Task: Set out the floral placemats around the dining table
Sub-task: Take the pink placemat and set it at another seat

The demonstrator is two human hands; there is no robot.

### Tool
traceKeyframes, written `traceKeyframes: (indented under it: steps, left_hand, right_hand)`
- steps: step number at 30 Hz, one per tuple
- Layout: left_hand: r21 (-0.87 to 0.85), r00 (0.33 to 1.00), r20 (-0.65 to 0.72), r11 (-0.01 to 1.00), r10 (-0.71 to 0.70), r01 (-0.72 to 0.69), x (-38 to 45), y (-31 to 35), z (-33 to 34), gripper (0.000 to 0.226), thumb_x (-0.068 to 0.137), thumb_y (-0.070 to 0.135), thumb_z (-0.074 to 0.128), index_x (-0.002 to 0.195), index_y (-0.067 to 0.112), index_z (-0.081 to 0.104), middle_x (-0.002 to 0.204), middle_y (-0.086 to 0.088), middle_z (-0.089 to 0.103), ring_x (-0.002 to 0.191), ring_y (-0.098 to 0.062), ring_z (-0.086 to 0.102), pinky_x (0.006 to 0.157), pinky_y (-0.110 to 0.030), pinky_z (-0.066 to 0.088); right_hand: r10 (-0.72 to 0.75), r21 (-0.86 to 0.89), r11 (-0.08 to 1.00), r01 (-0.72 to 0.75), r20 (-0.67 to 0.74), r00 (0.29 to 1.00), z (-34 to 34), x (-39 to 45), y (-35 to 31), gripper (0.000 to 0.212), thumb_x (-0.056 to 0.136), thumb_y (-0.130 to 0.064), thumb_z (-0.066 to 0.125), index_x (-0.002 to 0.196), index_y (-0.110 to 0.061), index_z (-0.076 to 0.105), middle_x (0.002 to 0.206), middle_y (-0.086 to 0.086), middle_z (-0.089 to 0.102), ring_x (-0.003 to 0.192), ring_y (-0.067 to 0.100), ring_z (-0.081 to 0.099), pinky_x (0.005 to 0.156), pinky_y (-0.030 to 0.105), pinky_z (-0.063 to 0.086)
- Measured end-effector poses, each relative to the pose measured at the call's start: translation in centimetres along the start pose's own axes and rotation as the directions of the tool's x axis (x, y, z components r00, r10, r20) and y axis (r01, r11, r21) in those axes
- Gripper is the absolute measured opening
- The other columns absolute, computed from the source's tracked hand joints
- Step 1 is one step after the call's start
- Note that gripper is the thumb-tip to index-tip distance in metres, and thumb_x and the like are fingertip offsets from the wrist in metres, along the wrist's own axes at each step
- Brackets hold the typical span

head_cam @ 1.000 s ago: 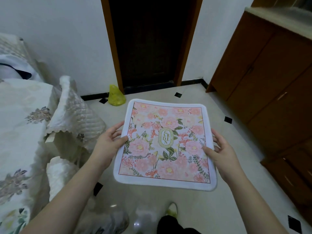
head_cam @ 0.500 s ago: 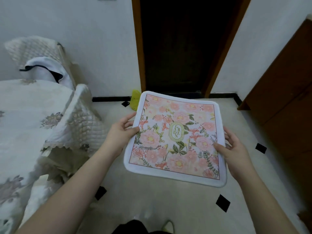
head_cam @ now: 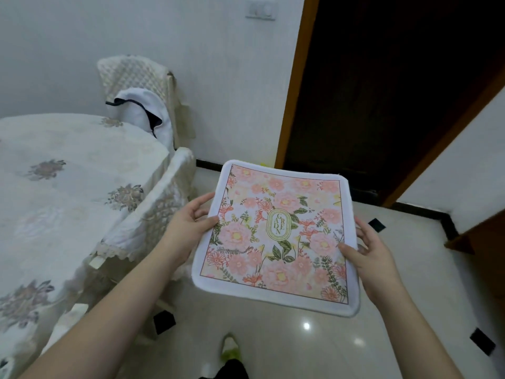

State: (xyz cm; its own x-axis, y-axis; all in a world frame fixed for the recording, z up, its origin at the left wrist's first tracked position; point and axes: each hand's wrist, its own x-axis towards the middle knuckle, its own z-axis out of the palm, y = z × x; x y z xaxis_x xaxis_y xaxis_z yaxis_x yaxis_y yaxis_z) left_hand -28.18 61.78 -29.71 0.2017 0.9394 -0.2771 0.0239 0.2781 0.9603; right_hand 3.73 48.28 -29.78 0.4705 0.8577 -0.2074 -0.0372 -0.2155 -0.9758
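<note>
A floral placemat (head_cam: 276, 236), pink flowers with a white border and a green oval emblem, is held flat in the air in front of me, over the floor. My left hand (head_cam: 188, 222) pinches its left edge, thumb on top. My right hand (head_cam: 366, 255) grips its right edge, thumb on the print, fingers underneath. The dining table (head_cam: 62, 187), covered by a pale embroidered cloth, lies to the left of the placemat.
A chair (head_cam: 153, 217) with a quilted cover is tucked at the table's near side, close to my left hand. Another covered chair (head_cam: 142, 86) with a white garment stands by the wall. A dark doorway (head_cam: 382, 91) is ahead; a wooden cabinet (head_cam: 486, 242) is at the right.
The view has swung left and up, bringing more of the table into sight. The placemat stays held in both hands and now sits nearer the table's corner chair.
</note>
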Motion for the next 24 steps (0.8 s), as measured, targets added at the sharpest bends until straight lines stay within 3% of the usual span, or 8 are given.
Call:
traceKeyframes:
  steps: [5, 8, 11, 13, 17, 21, 24]
  left_hand:
    - [-0.051, 0.998, -0.065, 0.999, 0.01, -0.013, 5.1, 1.3, -3.1, 0.055, 0.09, -0.005, 0.062, 0.137, 0.024, 0.056, 0.11, -0.008, 0.074, 0.091, -0.034, 0.073, 0.077, -0.05, 0.061]
    - [-0.088, 0.996, -0.084, 0.996, 0.004, -0.012, 7.9, 2.6, -5.2, 0.056, 0.09, -0.005, 0.063, 0.135, 0.026, 0.057, 0.112, -0.008, 0.073, 0.096, -0.039, 0.071, 0.084, -0.058, 0.056]
    - [-0.069, 0.995, -0.095, 0.998, 0.006, -0.013, 10.3, 4.0, -6.7, 0.056, 0.09, -0.003, 0.064, 0.136, 0.027, 0.056, 0.109, -0.004, 0.075, 0.091, -0.033, 0.074, 0.077, -0.051, 0.06]
    - [-0.055, 0.993, -0.114, 0.998, 0.003, -0.009, 11.6, 4.6, -7.4, 0.056, 0.09, -0.002, 0.064, 0.137, 0.027, 0.054, 0.106, -0.003, 0.075, 0.086, -0.029, 0.075, 0.068, -0.044, 0.062]
    - [-0.051, 0.987, -0.159, 0.999, -0.002, -0.007, 13.5, 5.0, -8.9, 0.056, 0.091, -0.002, 0.064, 0.137, 0.027, 0.055, 0.103, -0.002, 0.075, 0.087, -0.03, 0.075, 0.073, -0.05, 0.061]
    - [-0.066, 0.97, -0.245, 0.998, 0.004, -0.021, 15.5, 5.3, -10.5, 0.054, 0.09, -0.003, 0.064, 0.136, 0.026, 0.056, 0.1, 0.0, 0.077, 0.084, -0.027, 0.075, 0.066, -0.041, 0.062]
    - [-0.071, 0.954, -0.3, 0.997, -0.002, -0.02, 17.3, 5.6, -11.1, 0.053, 0.091, -0.003, 0.063, 0.134, 0.026, 0.058, 0.105, -0.004, 0.076, 0.089, -0.028, 0.074, 0.072, -0.046, 0.062]
  right_hand:
    - [-0.02, -0.07, 0.997, 0.025, 0.069, 0.997, 4.8, 6.0, -2.8, 0.057, 0.091, 0.002, 0.061, 0.13, -0.038, 0.052, 0.119, -0.006, 0.062, 0.097, 0.02, 0.069, 0.071, 0.047, 0.061]
    - [-0.048, -0.079, 0.995, 0.057, 0.105, 0.993, 7.6, 8.9, -4.2, 0.057, 0.091, 0.002, 0.061, 0.131, -0.037, 0.053, 0.118, -0.007, 0.062, 0.098, 0.018, 0.069, 0.065, 0.038, 0.062]
    - [-0.05, -0.06, 0.997, 0.057, 0.11, 0.993, 10.0, 11.5, -5.0, 0.056, 0.091, 0.001, 0.062, 0.131, -0.038, 0.053, 0.118, -0.006, 0.061, 0.099, 0.017, 0.068, 0.063, 0.035, 0.062]
    - [-0.037, -0.07, 0.996, 0.046, 0.125, 0.991, 11.3, 13.2, -5.2, 0.056, 0.091, -0.001, 0.063, 0.13, -0.039, 0.052, 0.117, -0.005, 0.062, 0.101, 0.02, 0.067, 0.069, 0.042, 0.062]
    - [-0.034, -0.098, 0.994, 0.052, 0.184, 0.982, 13.7, 16.5, -5.9, 0.057, 0.09, 0.002, 0.063, 0.128, -0.039, 0.053, 0.117, -0.003, 0.063, 0.102, 0.024, 0.067, 0.077, 0.054, 0.059]
    - [-0.046, -0.135, 0.988, 0.081, 0.246, 0.968, 16.3, 20.3, -6.8, 0.057, 0.091, 0.001, 0.062, 0.132, -0.037, 0.051, 0.116, -0.009, 0.063, 0.095, 0.014, 0.07, 0.07, 0.044, 0.061]
    - [-0.044, -0.141, 0.986, 0.087, 0.281, 0.959, 18.2, 23.6, -7.0, 0.059, 0.091, 0.0, 0.063, 0.136, -0.035, 0.05, 0.118, -0.01, 0.064, 0.093, 0.011, 0.07, 0.07, 0.043, 0.062]
